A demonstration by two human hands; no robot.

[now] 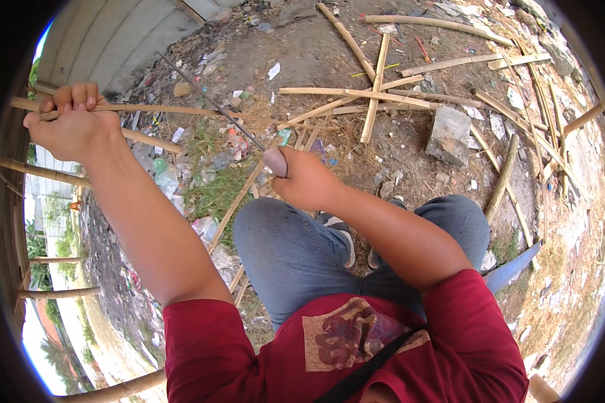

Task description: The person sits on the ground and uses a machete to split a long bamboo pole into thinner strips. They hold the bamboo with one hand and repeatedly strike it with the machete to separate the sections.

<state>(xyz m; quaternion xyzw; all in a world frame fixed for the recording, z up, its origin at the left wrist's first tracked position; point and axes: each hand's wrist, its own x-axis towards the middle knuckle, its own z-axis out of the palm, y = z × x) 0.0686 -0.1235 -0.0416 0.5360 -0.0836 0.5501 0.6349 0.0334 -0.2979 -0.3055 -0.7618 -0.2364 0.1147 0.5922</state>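
Observation:
My left hand (74,124), raised at the far left, is closed around a long, thin bamboo strip (175,109). The strip runs to the right in front of me, its far end frayed into thin splinters. In my right hand (306,180), near the middle above my knees, is the pale, rounded handle of a long knife (202,89). Its dark narrow blade points up and to the left, seen nearly edge-on, and crosses the strip; I cannot tell whether they touch. Beneath the strip, other bamboo pieces (238,195) slant beside my left knee.
Split bamboo pieces (376,91) lie crossed on the littered ground ahead, with more at right. A concrete block (449,136) sits right of centre. A blue flat object (512,269) is by my right thigh. Bamboo poles (44,172) and a grey wall (114,40) stand at left.

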